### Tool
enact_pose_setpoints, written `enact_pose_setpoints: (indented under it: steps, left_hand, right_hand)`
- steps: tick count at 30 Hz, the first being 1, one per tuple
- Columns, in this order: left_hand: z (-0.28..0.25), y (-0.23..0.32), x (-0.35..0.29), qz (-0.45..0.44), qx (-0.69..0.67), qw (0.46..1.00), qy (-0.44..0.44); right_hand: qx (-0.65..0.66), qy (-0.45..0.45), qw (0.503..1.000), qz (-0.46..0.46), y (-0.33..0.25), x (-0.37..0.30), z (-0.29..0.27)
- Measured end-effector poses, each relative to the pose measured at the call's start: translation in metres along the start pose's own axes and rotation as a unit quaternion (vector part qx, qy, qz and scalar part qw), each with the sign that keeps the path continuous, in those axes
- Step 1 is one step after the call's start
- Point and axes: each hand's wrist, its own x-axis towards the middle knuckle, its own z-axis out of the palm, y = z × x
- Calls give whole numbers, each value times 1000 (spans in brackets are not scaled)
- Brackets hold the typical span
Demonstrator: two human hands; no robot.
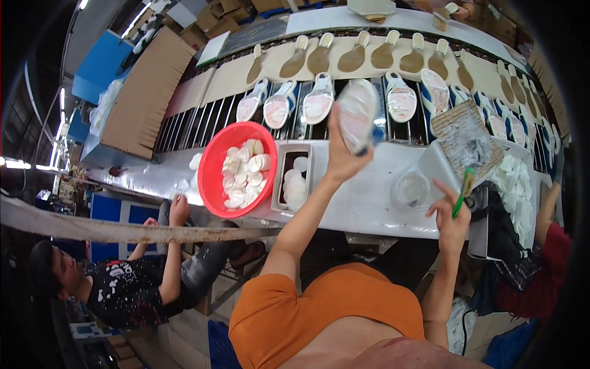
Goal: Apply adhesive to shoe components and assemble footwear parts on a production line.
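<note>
My left hand (345,158) grips a sandal upper (358,114) with a pale underside and blue strap, tilted up at the conveyor's near edge. The sandal is smeared by motion. My right hand (452,216) is closed round a green-handled brush (464,190), its index finger stretched out to the left. Behind the brush is a glue-smeared corrugated cardboard piece (461,138). A clear plastic cup (410,189) stands on the bench left of my right hand. More sandals (401,98) of the same kind lie bottom up in a row on the rollers.
Tan soles (353,56) line the far belt. On the left are a red basin (208,178) of white discs and a white tray (309,161) with more discs. Crumpled white material (515,184) lies at the right. Another person (126,277) sits at the lower left.
</note>
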Motion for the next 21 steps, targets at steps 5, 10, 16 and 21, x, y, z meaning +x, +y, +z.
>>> enact_pose_setpoints:
  steps: [5,10,16,21]
  left_hand:
    - [-33,43,-49,137,-31,950,-277]
    - [-52,54,-73,131,56,920,-365]
    - [16,35,-168,-43,-139,983,116]
    - [14,22,-166,-110,-2,993,50]
  right_hand:
    - [28,-70,997,-34,6,16,14]
    - [-66,-114,991,-12,21,-10,20]
    - [116,-12,973,201,5,-56,68]
    - [65,-166,980,94,7,-69,83]
